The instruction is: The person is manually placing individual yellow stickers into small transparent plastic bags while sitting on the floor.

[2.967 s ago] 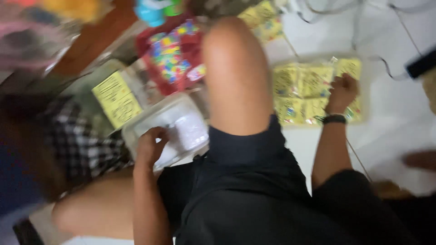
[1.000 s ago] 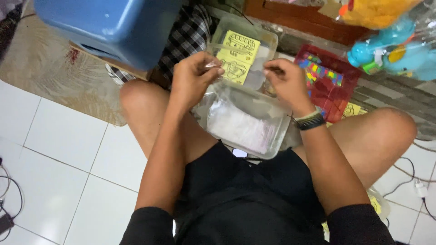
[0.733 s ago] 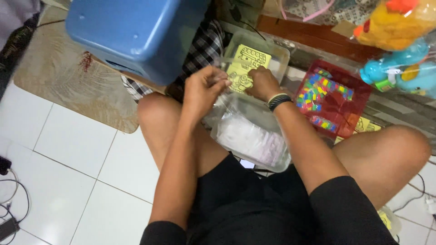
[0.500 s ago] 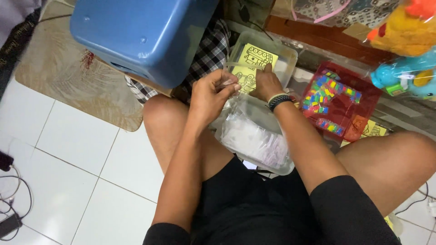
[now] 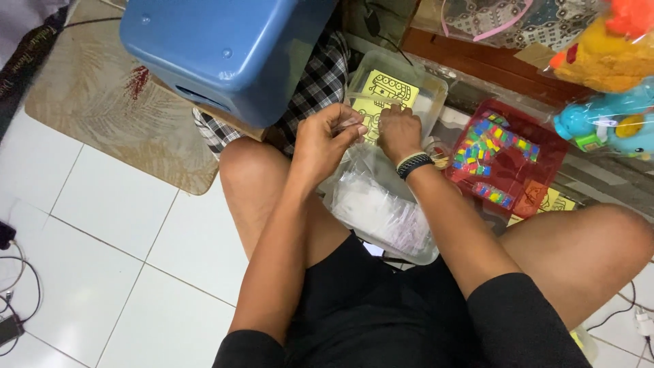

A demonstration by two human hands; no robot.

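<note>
Pinching a clear plastic sleeve (image 5: 354, 129) with your left hand (image 5: 327, 140), your right hand (image 5: 398, 133) presses the yellow picture card (image 5: 385, 92) in the tub (image 5: 436, 88); bagging looks underway, so line them up

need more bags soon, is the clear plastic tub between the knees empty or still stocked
Stocked. The clear plastic tub between the knees holds a heap of small clear plastic bags; how deep the heap goes cannot be told.

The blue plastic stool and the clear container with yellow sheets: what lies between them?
In the head view, a black-and-white checked cloth lies between the blue stool and the clear container holding the yellow sheets. The left hand hovers just below that gap.
</note>
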